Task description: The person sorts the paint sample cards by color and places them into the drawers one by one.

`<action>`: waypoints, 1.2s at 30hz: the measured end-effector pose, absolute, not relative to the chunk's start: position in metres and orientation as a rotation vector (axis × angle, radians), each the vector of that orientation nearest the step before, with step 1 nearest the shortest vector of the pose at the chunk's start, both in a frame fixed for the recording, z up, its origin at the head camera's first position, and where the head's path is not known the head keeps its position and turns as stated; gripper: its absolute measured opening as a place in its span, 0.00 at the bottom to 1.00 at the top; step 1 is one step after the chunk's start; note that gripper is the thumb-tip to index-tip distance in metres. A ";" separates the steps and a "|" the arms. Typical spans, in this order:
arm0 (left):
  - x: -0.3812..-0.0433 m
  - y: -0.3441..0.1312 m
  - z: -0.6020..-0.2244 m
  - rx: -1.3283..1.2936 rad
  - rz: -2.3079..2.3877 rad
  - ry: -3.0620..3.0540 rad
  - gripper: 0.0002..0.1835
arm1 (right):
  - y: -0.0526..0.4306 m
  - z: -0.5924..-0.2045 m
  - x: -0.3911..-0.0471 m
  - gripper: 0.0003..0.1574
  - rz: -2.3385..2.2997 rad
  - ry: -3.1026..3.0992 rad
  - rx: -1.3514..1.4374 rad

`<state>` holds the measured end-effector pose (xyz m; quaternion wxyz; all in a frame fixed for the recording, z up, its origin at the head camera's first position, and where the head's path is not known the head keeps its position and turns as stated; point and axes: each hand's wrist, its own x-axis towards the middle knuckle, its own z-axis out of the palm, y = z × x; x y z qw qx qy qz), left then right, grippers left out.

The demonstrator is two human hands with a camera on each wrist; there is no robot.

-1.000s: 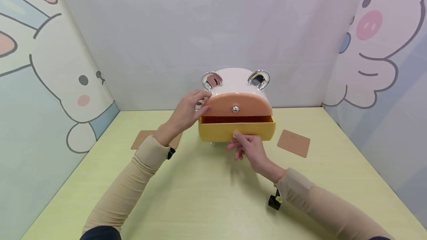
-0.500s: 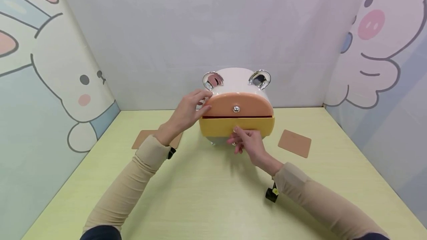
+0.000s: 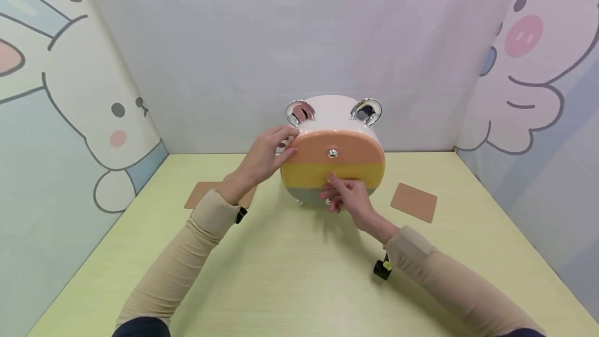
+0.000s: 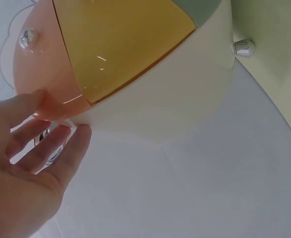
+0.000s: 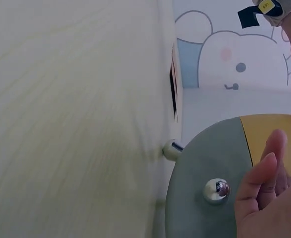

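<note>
A small rounded drawer box with a white shell (image 3: 329, 111) and silver ears stands before me in the head view. Its orange top drawer (image 3: 355, 147), yellow middle drawer (image 3: 304, 175) and grey-green bottom drawer (image 3: 299, 194) all sit flush. My left hand (image 3: 264, 155) grips the box's upper left edge, the thumb (image 4: 29, 105) on the orange front and the fingers around the side. My right hand (image 3: 348, 196) touches the yellow front with its thumb at the knob, the other fingers loosely bent below. The right wrist view shows the bottom drawer's silver knob (image 5: 216, 191) beside that hand.
On the pale green table (image 3: 281, 274) lie two brown rectangular cards, one (image 3: 414, 202) right of the box and one (image 3: 198, 195) partly behind the left forearm. A grey-white backdrop (image 3: 299, 40) rises behind, with cartoon-printed side panels.
The yellow drawer, open a second ago, has slid back into the box until flush. My right hand moved forward with it; the left hand kept its grip on the box.
</note>
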<state>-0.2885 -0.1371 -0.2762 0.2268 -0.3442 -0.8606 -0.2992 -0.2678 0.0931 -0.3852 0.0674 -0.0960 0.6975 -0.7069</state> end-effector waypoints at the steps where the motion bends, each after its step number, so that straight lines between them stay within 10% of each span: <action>1: -0.288 -0.137 -0.276 -0.945 -0.822 -2.371 0.17 | 0.095 -0.387 -0.267 0.31 -2.096 2.104 -0.311; 36: -0.287 -0.135 -0.276 -0.934 -0.811 -2.377 0.15 | 0.096 -0.420 -0.234 0.29 -1.835 2.099 -0.051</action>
